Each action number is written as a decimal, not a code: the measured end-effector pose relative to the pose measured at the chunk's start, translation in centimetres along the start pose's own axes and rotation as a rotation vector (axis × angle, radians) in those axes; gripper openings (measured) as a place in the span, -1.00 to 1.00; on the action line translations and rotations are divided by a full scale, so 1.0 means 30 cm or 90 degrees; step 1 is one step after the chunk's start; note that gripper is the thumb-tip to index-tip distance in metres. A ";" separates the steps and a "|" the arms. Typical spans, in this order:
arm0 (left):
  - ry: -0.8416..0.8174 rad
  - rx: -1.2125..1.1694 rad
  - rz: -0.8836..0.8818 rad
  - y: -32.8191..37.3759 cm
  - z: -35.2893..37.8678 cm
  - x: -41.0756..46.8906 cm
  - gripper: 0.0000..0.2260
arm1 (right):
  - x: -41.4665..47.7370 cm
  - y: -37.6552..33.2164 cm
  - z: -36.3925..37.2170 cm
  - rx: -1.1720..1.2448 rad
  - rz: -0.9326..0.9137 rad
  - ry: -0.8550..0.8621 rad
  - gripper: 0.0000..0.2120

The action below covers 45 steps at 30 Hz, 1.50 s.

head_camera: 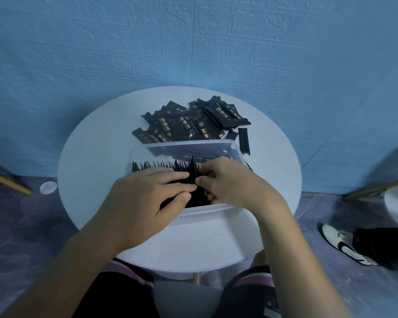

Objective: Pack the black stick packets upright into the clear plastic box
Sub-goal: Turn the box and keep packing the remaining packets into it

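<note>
It looks like a plain room in a home or small rented space rather than a workshop, with a textured blue wall, a dark marbled floor and a small round white table. Slim gold-coloured furniture legs stand at either side, and loose black stick packets are heaped on the tabletop.

One head-worn view, tilted forward and steeply down.

I get a single wide-angle picture from above the round white table. It sits close enough that the wearer's left hand and right hand fill the middle over the clear plastic box. The blue wall bends across the top, and the wearer's knees sit at the bottom edge.
</note>
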<state>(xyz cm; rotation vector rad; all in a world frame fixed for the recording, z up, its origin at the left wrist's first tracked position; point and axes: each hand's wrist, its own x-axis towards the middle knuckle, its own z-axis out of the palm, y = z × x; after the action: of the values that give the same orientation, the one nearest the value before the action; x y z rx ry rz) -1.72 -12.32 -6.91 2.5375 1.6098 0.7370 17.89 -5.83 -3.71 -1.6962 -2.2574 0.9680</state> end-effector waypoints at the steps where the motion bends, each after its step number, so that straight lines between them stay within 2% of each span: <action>1: 0.000 -0.002 0.002 0.001 0.000 0.000 -0.63 | 0.004 -0.002 -0.003 0.025 0.006 -0.006 -0.83; 4: 0.002 -0.003 0.005 0.004 -0.003 0.000 -0.64 | 0.014 -0.011 -0.016 0.104 0.025 -0.031 -0.82; 9: 0.004 -0.004 0.007 0.002 -0.004 -0.002 -0.65 | 0.019 0.001 -0.023 0.185 0.023 -0.089 -0.49; 13: -0.004 -0.007 0.010 0.003 -0.006 0.000 -0.66 | 0.009 0.000 -0.024 0.222 0.019 -0.108 -0.33; 17: -0.008 -0.005 0.010 0.004 -0.008 0.000 -0.65 | 0.020 0.000 -0.020 0.150 -0.008 -0.127 -0.41; 23: -0.003 -0.011 0.009 0.002 -0.005 0.000 -0.65 | 0.035 -0.003 -0.025 0.134 0.008 -0.120 -0.51; 29: -0.012 0.020 0.025 0.011 -0.005 -0.007 -0.63 | 0.047 0.007 -0.020 0.149 0.001 -0.094 -0.49; 33: -0.062 0.028 0.032 0.007 -0.023 0.008 -0.61 | 0.052 0.019 -0.015 0.136 0.001 -0.068 -0.51; 39: -0.098 0.007 0.016 0.017 -0.018 0.034 -0.61 | 0.056 0.028 -0.013 0.147 0.002 -0.057 -0.73; 45: -0.101 0.030 0.035 0.027 -0.020 0.029 -0.58 | 0.079 0.034 -0.010 0.106 -0.026 -0.047 -0.53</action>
<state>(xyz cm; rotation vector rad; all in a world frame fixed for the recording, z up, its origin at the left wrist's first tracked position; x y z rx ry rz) -0.99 -12.07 -5.82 2.6077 1.5308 0.4924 18.04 -3.43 -4.66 -1.5649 -2.1766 1.1910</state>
